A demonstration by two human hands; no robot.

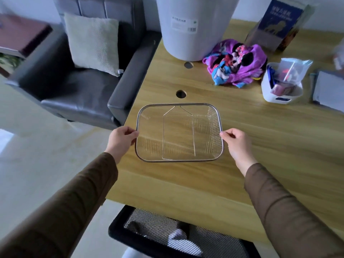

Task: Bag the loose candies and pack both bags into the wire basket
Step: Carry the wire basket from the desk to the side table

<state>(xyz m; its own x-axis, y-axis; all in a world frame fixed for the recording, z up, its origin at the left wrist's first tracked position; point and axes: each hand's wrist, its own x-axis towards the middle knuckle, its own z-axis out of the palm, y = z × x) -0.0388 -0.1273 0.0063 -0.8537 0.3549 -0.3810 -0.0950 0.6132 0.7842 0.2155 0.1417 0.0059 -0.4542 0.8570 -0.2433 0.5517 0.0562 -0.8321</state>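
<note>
- Your left hand [122, 139] and right hand [235, 141] pinch opposite rims of the empty wire basket [179, 160].
- Pinch unevenly and it could tip between your hands.

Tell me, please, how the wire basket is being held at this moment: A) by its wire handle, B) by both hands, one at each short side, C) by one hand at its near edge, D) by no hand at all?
B: the left hand and right hand each pinch the rim of the wire basket at opposite short sides.
</note>
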